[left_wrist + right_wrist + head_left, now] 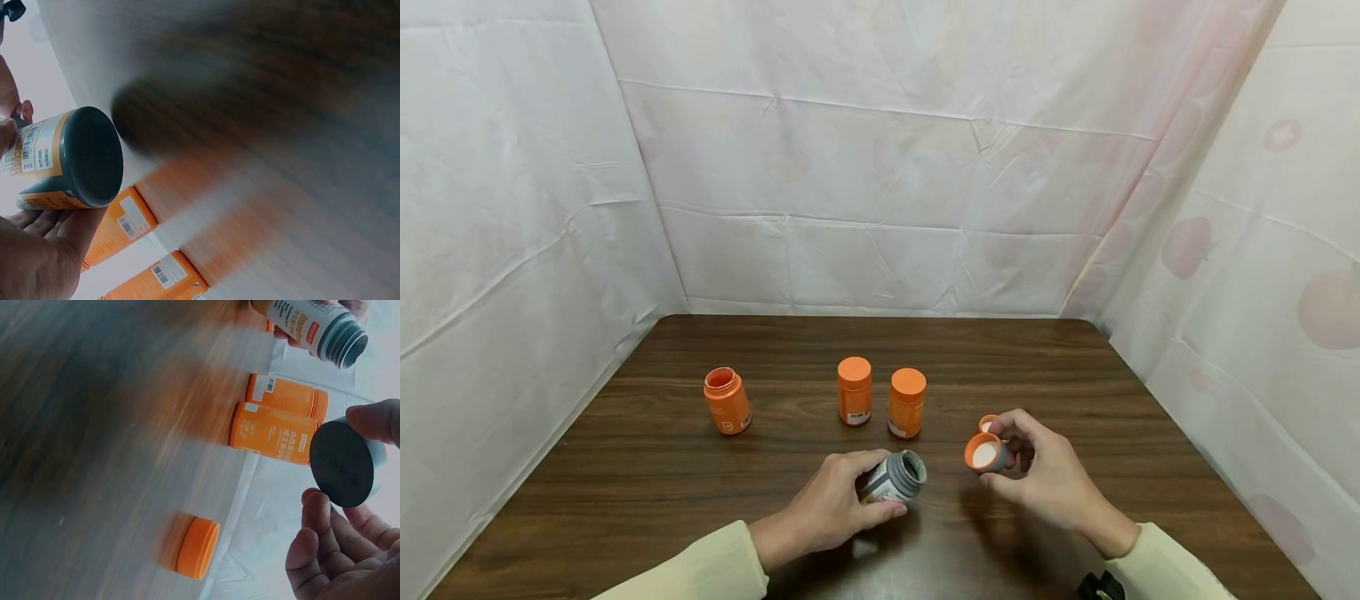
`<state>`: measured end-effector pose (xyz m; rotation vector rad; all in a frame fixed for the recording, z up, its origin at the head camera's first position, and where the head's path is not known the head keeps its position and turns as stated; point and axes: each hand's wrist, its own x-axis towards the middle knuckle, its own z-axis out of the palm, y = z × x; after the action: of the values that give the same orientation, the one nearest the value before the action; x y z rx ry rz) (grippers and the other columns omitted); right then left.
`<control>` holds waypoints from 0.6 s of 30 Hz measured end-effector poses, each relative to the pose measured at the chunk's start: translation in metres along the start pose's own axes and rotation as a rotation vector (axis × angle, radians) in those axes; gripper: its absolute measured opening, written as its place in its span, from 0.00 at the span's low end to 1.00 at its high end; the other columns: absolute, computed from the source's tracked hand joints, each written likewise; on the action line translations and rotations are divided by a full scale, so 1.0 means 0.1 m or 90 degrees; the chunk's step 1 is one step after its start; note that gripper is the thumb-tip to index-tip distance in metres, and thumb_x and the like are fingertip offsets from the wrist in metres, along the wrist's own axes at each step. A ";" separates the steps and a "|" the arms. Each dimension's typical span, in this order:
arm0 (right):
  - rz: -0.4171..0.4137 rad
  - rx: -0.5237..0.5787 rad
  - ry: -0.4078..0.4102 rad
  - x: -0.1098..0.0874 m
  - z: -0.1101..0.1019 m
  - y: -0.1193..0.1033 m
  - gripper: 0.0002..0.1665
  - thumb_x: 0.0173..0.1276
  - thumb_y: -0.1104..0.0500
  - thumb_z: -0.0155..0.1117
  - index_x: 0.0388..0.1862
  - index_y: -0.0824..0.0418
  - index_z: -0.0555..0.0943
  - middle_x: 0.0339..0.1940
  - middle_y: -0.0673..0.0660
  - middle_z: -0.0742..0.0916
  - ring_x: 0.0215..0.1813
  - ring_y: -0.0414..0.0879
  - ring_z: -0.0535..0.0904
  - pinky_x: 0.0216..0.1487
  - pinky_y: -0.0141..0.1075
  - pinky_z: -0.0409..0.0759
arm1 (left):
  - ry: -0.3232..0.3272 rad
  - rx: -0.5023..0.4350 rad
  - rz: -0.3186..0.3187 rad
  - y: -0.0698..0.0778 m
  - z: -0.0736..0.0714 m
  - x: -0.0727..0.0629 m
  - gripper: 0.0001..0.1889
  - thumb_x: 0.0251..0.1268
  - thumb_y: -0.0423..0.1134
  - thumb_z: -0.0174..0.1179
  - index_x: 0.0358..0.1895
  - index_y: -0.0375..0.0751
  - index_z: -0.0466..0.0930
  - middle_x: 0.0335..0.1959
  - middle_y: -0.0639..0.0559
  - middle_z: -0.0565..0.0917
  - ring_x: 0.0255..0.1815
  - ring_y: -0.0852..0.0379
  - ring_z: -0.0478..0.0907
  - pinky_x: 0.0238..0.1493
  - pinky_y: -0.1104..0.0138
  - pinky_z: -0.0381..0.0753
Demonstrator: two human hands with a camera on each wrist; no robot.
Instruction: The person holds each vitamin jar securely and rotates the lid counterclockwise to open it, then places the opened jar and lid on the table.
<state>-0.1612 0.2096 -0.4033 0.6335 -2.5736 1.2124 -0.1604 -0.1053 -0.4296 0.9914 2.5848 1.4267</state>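
My left hand (842,498) grips a dark grey bottle (880,483) with a white and yellow label. Its threaded mouth is uncovered and tilts to the right. The bottle's dark base (95,157) faces the left wrist camera, above the tabletop. Between thumb and fingers, my right hand (1045,467) pinches a grey cap (342,464). The cap's pale inside and orange rim show in the head view. Bottle and cap are apart. Just behind the right fingers, an orange cap (987,422) lies on the table, partly hidden by the hand in the head view.
Two orange bottles with lids on, one (854,392) slightly left of the other (907,403), stand beyond the hands. An orange bottle without a lid (727,402) stands at the left. The brown wooden table (775,342) meets white sheets (865,167) at its back and sides.
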 end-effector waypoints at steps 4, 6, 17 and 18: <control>0.009 -0.016 0.009 0.00 -0.03 0.05 0.34 0.46 0.65 0.87 0.50 0.52 0.79 0.38 0.48 0.84 0.33 0.49 0.78 0.32 0.34 0.77 | 0.014 0.001 -0.003 0.00 -0.02 -0.02 0.22 0.60 0.45 0.76 0.57 0.55 0.83 0.45 0.64 0.85 0.41 0.63 0.81 0.42 0.66 0.82; 0.009 -0.023 0.016 0.00 -0.03 0.06 0.33 0.46 0.64 0.87 0.49 0.52 0.79 0.37 0.47 0.84 0.33 0.47 0.77 0.32 0.33 0.76 | 0.018 0.001 -0.009 0.01 -0.03 -0.02 0.22 0.60 0.45 0.76 0.58 0.54 0.82 0.46 0.63 0.85 0.41 0.63 0.81 0.42 0.66 0.82; 0.008 -0.061 0.059 0.01 -0.07 0.11 0.34 0.42 0.64 0.89 0.48 0.54 0.81 0.34 0.45 0.82 0.35 0.43 0.77 0.33 0.32 0.73 | 0.051 0.022 -0.017 -0.02 -0.08 -0.07 0.23 0.60 0.48 0.76 0.58 0.52 0.82 0.47 0.63 0.85 0.43 0.64 0.81 0.44 0.68 0.81; 0.010 -0.063 0.059 0.01 -0.07 0.11 0.34 0.42 0.64 0.89 0.48 0.55 0.81 0.34 0.46 0.82 0.34 0.43 0.77 0.33 0.32 0.73 | 0.055 0.024 -0.018 -0.02 -0.09 -0.07 0.24 0.60 0.49 0.76 0.59 0.52 0.82 0.48 0.63 0.85 0.43 0.64 0.81 0.44 0.68 0.81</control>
<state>-0.1671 0.2214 -0.4063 0.5245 -2.5470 1.0840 -0.1584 -0.1162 -0.4277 0.9138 2.6846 1.4495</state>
